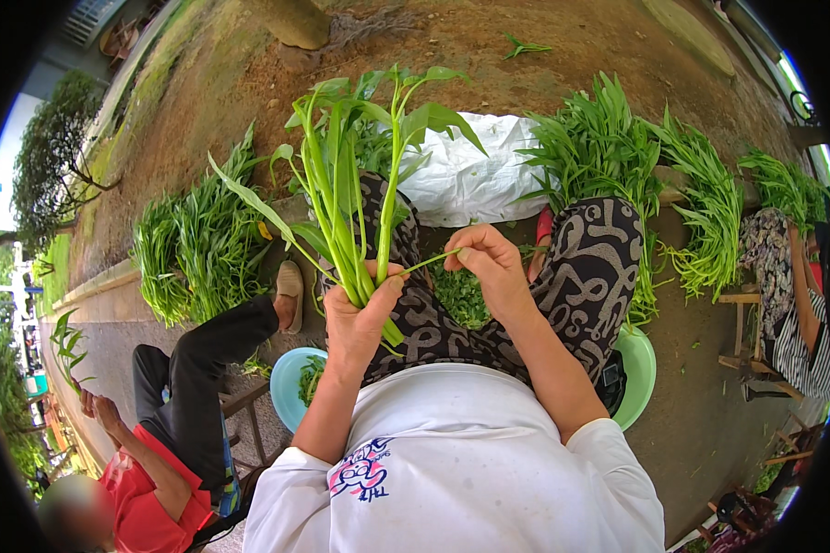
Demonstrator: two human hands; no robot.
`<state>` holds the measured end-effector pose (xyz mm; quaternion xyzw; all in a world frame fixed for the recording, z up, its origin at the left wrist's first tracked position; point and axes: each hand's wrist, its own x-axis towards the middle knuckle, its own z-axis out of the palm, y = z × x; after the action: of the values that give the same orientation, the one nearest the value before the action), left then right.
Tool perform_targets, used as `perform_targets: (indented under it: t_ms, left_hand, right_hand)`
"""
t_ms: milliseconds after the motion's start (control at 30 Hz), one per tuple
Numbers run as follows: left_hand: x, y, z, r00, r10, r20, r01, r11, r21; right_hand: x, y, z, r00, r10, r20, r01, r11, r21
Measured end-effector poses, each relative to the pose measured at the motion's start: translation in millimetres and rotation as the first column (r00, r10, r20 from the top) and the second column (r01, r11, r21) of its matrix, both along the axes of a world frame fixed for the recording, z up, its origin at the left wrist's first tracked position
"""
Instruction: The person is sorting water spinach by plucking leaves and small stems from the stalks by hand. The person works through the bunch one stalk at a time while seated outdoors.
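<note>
Specimen: a bundle of long pale-green stalks with narrow leaves [343, 244], upright in front of you, left of centre. Your left hand [355, 318] is closed around its lower stems, the butt ends showing below the fist. Your right hand [491, 267] pinches a thin green stem [427, 262] between thumb and fingers. The hands are apart, bridged by that stem.

Handling (judged): light; stalks crisp, likely to crack or bruise under a hard squeeze; leaves soft and floppy, perhaps slick if damp. Hold low on the thick stems; a fingertip pinch suits the thin one.

Ground: grey pavement [687, 433] near, brown earth [544, 78] far. A crinkled white plastic sheet [475, 180] lies ahead, leafy green heaps at left [217, 244] and right [598, 152]. You have a pale-blue round basin [286, 385] at left, a light-green round basin [645, 378] at right. Near left, a person in a red top [161, 488] holds a green sprig [66, 348].
</note>
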<state>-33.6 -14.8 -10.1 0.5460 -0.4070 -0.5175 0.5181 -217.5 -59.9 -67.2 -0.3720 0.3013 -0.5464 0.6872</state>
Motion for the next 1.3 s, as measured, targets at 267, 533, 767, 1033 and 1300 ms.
perform_targets:
  t_ms: [267, 533, 767, 1033, 1300]
  left_hand:
    - [2, -1, 7, 0.999, 0.031, -0.006, -0.031, 1.000, 0.003]
    - [2, -2, 9, 1.000, 0.019, 0.008, -0.019, 1.000, 0.008]
    - [-1, -2, 7, 1.000, 0.020, 0.009, -0.020, 1.000, -0.014]
    - [-1, -1, 6, 0.998, 0.047, 0.030, -0.047, 0.999, 0.004]
    - [0, 0, 4, 0.999, 0.011, 0.035, -0.011, 1.000, -0.005]
  right_hand:
    - [-13, -8, -1, 0.979, -0.178, -0.096, 0.182, 0.982, 0.038]
    - [-12, -5, 11, 0.814, -0.328, -0.479, 0.110, 0.897, -0.428]
    - [-10, 3, 22, 0.790, -0.313, -0.527, -0.014, 0.850, -0.526]
    - [-7, 5, 31, 0.774, -0.306, -0.554, -0.089, 0.814, -0.573]
    - [-7, 0, 17, 0.725, -0.422, -0.544, -0.013, 0.782, -0.623]
